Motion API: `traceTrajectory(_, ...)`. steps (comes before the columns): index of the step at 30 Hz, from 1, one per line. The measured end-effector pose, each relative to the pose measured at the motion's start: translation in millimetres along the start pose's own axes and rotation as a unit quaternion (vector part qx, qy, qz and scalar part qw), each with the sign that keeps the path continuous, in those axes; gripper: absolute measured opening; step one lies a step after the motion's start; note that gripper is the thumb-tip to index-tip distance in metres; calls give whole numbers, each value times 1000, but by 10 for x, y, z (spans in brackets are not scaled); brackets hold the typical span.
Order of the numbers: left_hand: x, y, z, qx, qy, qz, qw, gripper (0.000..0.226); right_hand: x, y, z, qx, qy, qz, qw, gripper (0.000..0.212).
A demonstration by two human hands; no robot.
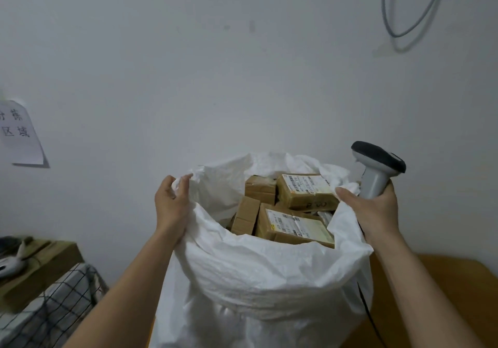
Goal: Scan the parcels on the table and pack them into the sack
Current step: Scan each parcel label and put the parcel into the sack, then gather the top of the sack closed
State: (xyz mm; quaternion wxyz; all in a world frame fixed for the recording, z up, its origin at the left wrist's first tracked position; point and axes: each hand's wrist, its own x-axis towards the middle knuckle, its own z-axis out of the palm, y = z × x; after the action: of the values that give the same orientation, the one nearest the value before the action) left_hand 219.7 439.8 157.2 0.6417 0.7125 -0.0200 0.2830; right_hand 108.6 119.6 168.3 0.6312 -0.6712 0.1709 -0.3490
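Sack (258, 275) upright, close in front, mouth held wide. Left hand (172, 207) curled round left rim. Right hand (377, 207) pinching right rim with thumb while gripping scanner (377, 170). Parcels (293, 213) piled near brim, labels up.

Risks, as judged: right rim held by thumb alone, likely to slip, mouth folding shut. Top parcels could spill if sack tips. Scanner cord (363, 304) trailing beside sack, could snag.

Table (442, 288) showing only at right; any unscanned parcels out of view. Sack base cut off. Depth of load hidden. Far left, paper notice (21, 132) partly cropped.
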Motion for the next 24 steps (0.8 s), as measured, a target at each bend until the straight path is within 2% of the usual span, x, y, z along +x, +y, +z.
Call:
traceTrajectory(4, 30, 11, 55, 25, -12, 1, 1000, 34, 12, 51, 47, -11, 5, 6, 1000, 68)
traceTrajectory(8, 85, 28, 53, 51, -63, -25, 996, 74, 10, 13, 125, -28, 10, -21, 999, 71)
traceTrajectory(9, 115, 9, 38, 63, -77, -26, 995, 75, 5, 9, 155, -32, 8, -30, 999, 72)
traceTrajectory(10, 145, -20, 24, 71, -87, -20, 994, 66, -2, 7, 185, -34, 6, -35, 999, 73)
traceTrajectory(13, 217, -117, 5, 66, -89, 3, 994, 17, -27, -22, 277, -41, 1, -46, 998, 80)
traceTrajectory(14, 238, -153, 5, 60, -88, 3, 994, 12, -27, -31, 306, -45, 3, -46, 998, 81)
traceTrajectory(20, 334, -262, 57, 127, -118, 40, 984, 22, 9, -13, 425, -68, 7, -29, 997, 77)
traceTrajectory(24, 302, -308, 101, 68, -121, 14, 990, 10, 69, 33, 448, -100, -8, -24, 995, 65)
